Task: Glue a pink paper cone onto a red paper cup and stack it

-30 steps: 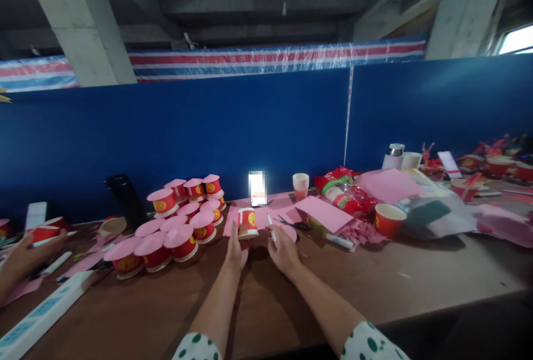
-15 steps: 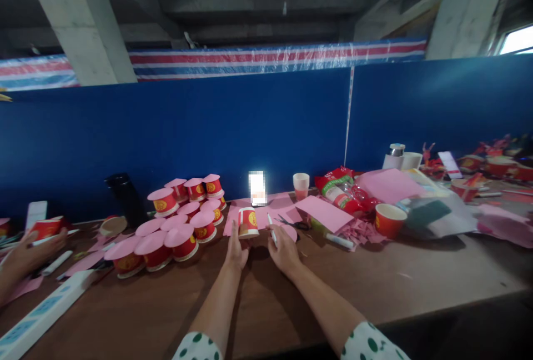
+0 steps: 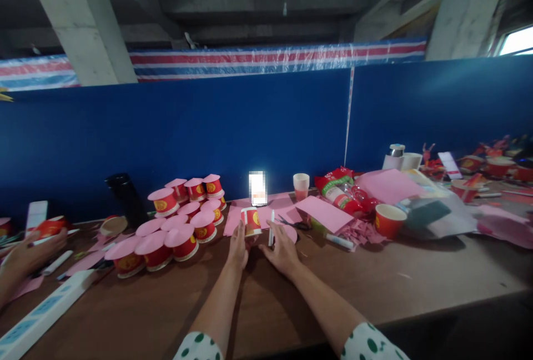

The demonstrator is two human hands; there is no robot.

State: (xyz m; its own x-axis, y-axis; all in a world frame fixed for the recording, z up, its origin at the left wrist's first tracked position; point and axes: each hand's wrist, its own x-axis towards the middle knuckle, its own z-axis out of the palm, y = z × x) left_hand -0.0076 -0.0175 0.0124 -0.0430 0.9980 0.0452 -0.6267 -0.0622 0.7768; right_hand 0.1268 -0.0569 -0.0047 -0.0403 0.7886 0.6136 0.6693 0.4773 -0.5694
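Note:
My left hand (image 3: pixel 238 248) holds a red paper cup (image 3: pixel 251 221) turned mouth down and tilted a little over a pink paper sheet (image 3: pixel 266 214). My right hand (image 3: pixel 283 249) grips a white pen (image 3: pixel 272 228), held nearly upright just right of the cup. A small pink paper disc (image 3: pixel 290 232) lies under the right hand's fingers. Scissors (image 3: pixel 291 222) rest on the pink sheet behind the pen.
Several red cups topped with pink discs (image 3: pixel 175 226) crowd the left. A lit phone (image 3: pixel 257 188) stands behind, a pale cup (image 3: pixel 300 185) beside it. Another person's hand (image 3: pixel 29 251) holds a red cup at far left. An open red cup (image 3: pixel 390 220), snack bag (image 3: pixel 341 189) and pink paper lie right.
My left hand has lifted and tilted the cup slightly to the right. The pen in my right hand has swung more upright. The other person's hand has shifted a little.

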